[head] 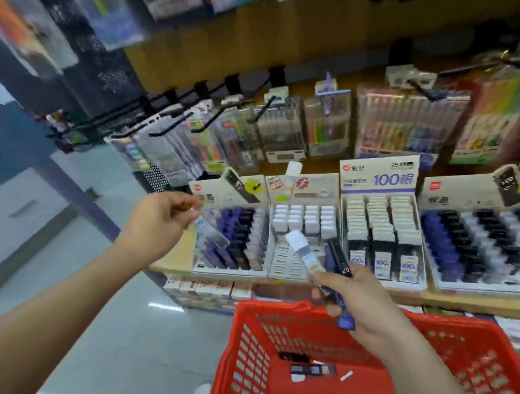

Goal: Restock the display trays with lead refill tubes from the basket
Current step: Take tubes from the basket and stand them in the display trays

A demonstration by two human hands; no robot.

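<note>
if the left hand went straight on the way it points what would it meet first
The left hand pinches a clear tube, which would most likely touch the dark tubes in the leftmost display tray first; depth is unclear.

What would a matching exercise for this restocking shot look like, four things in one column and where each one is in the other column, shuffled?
Things
1 clear tube
2 white-capped tube
3 red basket
4 tray marked 100

Places
A pinched in the right hand
B on the wooden shelf
C held in the left hand
D lowest in view, below the shelf

Pairs: 1-C, 2-A, 3-D, 4-B
</note>
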